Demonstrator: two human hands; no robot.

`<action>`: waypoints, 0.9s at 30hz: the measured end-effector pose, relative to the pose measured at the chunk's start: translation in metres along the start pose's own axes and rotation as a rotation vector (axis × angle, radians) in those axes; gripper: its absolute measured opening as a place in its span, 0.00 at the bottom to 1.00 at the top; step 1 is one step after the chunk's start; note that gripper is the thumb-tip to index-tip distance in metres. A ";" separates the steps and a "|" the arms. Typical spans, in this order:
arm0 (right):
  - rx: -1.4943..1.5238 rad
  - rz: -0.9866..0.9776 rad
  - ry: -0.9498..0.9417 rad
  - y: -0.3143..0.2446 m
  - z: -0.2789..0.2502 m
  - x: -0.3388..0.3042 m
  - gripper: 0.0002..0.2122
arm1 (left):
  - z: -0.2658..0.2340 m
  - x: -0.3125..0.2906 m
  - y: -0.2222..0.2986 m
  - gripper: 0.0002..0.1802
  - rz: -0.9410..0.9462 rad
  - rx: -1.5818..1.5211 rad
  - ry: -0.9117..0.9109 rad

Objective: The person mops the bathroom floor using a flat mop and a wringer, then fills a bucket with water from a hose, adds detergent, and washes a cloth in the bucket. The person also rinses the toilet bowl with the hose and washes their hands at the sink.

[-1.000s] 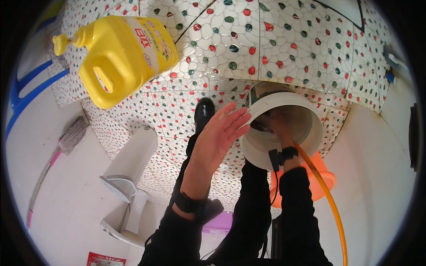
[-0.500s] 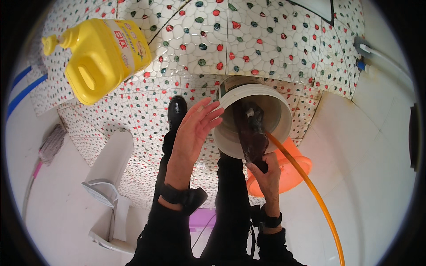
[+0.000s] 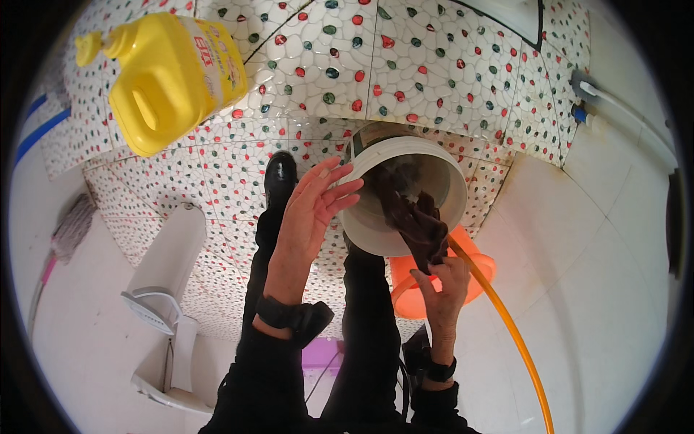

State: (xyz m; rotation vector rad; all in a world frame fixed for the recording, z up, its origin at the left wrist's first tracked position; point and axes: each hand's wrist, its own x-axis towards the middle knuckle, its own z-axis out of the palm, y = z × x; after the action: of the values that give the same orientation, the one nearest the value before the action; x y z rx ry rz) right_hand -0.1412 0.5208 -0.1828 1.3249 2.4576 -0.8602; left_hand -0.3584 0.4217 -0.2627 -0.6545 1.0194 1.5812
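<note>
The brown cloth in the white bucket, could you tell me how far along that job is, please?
The brown cloth is partly lifted: its top is over the rim of the white bucket, pinched by the right hand. The left hand steadies the bucket. The lower end of the cloth remains inside.

Pebble-dotted tile floor (image 3: 434,79), white walls (image 3: 614,289)

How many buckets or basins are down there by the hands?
2. A white bucket sits beside the open left hand; an orange basin lies just below it, behind the right hand holding a dark cloth. Others may be hidden.
</note>
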 end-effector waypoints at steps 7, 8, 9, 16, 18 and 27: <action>0.071 -0.292 -0.151 0.003 0.051 0.013 0.13 | 0.005 -0.002 -0.004 0.21 0.001 -0.010 0.003; 0.075 -0.299 -0.253 0.007 0.062 0.018 0.14 | 0.005 -0.001 -0.004 0.21 0.007 -0.007 -0.004; 0.086 -0.311 -0.343 0.011 0.072 0.024 0.14 | 0.005 -0.001 -0.003 0.21 0.007 -0.001 0.005; -0.177 -0.015 -0.418 0.092 0.135 0.109 0.21 | 0.002 0.002 -0.001 0.21 0.002 0.022 0.026; -0.166 0.024 -0.367 0.123 0.157 0.138 0.24 | 0.001 0.003 0.001 0.22 -0.007 0.046 0.040; 0.159 -0.057 -0.448 0.158 0.215 0.125 0.15 | -0.005 0.001 -0.003 0.23 -0.005 0.089 0.047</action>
State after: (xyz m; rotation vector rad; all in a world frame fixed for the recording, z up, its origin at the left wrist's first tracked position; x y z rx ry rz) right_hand -0.1002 0.5467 -0.4734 0.9758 2.1192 -1.2345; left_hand -0.3557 0.4180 -0.2667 -0.6348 1.1155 1.5138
